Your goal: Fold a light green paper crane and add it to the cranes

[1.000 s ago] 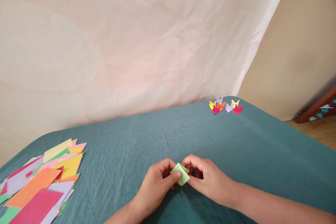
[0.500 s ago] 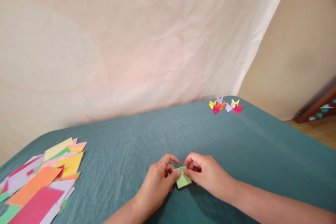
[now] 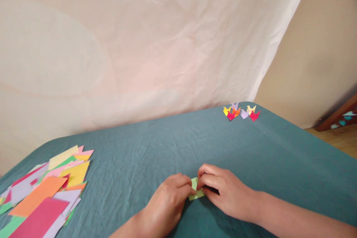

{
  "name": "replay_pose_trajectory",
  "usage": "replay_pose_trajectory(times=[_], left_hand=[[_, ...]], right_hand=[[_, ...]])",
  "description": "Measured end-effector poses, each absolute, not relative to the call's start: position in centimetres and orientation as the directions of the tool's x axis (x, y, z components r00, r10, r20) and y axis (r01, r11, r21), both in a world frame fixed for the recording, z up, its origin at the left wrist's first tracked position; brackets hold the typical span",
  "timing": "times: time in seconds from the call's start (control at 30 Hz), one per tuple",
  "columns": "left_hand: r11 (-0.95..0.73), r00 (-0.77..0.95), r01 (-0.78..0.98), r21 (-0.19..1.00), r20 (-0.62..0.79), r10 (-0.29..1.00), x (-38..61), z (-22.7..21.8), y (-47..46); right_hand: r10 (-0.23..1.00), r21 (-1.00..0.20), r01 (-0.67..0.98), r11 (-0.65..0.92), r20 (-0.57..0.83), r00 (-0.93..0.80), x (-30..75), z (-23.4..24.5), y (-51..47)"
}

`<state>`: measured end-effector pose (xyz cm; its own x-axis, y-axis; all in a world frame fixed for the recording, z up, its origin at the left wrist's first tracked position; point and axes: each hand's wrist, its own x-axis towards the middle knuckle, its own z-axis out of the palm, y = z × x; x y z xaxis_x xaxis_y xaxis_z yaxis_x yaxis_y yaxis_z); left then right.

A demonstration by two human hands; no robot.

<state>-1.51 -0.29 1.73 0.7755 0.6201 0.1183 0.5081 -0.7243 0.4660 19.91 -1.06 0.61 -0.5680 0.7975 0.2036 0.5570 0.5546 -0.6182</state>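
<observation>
A small folded piece of light green paper [image 3: 195, 189] lies low on the teal tablecloth [image 3: 156, 148] between my two hands. My left hand [image 3: 167, 204] has its fingers curled and pinches the paper's left side. My right hand [image 3: 223, 193] presses down on the paper's right part with bent fingers, covering much of it. Only a narrow green strip shows between the fingertips.
A loose pile of coloured paper squares [image 3: 41, 193] spreads over the table's left corner. Several small folded paper birds [image 3: 241, 112] in yellow, red, orange and lilac stand at the far right edge. A cream cloth backdrop [image 3: 139, 44] hangs behind the table.
The green paper was held up as an open diamond; both hands have lowered and flattened it onto the cloth, so less of it shows.
</observation>
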Motion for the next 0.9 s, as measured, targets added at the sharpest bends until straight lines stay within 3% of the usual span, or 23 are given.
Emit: replay_pose_trajectory(times=[0.47,0.77,0.9], left_hand=[[-0.659,0.728,0.556,0.506,0.085,0.680,-1.6,2.3,-0.4],[-0.620,0.707,0.576,0.533,0.056,0.705,-1.6,3.0,-0.4],[-0.657,0.706,0.620,0.428,0.060,0.705,-1.4,3.1,-0.9]], right_hand=[[0.733,-0.552,0.543,0.633,0.200,-0.650,20.6,0.9,-0.6],[0.633,-0.318,0.553,0.770,0.279,-0.722,20.6,1.3,-0.4],[0.579,-0.254,0.522,0.814,0.295,-0.760,20.5,1.5,-0.7]])
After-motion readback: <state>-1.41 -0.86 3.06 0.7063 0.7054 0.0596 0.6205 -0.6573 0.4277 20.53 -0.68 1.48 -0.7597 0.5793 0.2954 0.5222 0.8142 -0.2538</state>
